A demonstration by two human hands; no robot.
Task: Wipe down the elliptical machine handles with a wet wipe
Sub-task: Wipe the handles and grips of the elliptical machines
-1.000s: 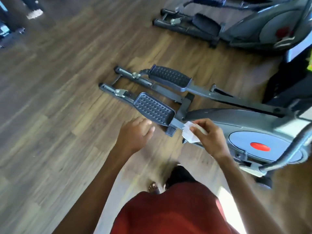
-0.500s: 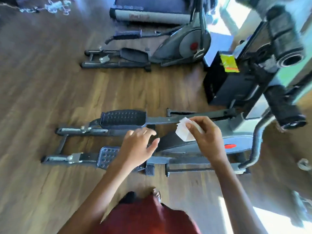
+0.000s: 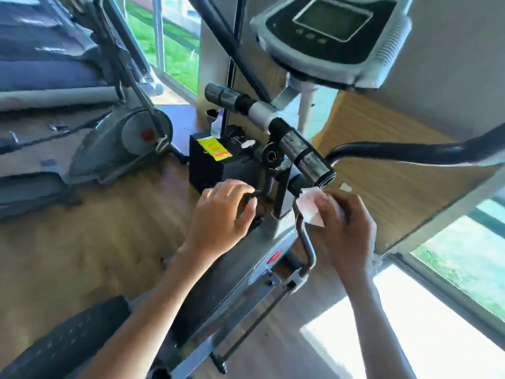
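Pinched in your right grip [image 3: 347, 225] is the wet wipe [image 3: 310, 207], a small white crumpled sheet held between thumb and curled fingers, with most of it sticking out to the left of your fingertips. You have it just below the open end of the near handle [image 3: 306, 157], the short black and silver bar that slants down toward you from the centre post; I cannot tell whether wipe and handle touch. Your left grip [image 3: 221, 217] hangs just to the left of the post with its fingers curled downward. A dark bar shows right at your fingertips, and I cannot tell whether you hold it or whether it merely lies behind your hand.

Across the post, the far handle [image 3: 226, 97] points up and to the left. A long black curved arm [image 3: 410, 151] sweeps off to the right above your right wrist. The console [image 3: 333, 36] with its grey screen sits at the top of the post, above both handles. Beyond your left grip a black box [image 3: 207, 170] stands on the wooden floor [image 3: 82, 242] with a yellow packet [image 3: 214, 149] lying on top. A second elliptical [image 3: 131, 138] stands further left, and a ribbed black pedal [image 3: 62, 343] lies under your left forearm
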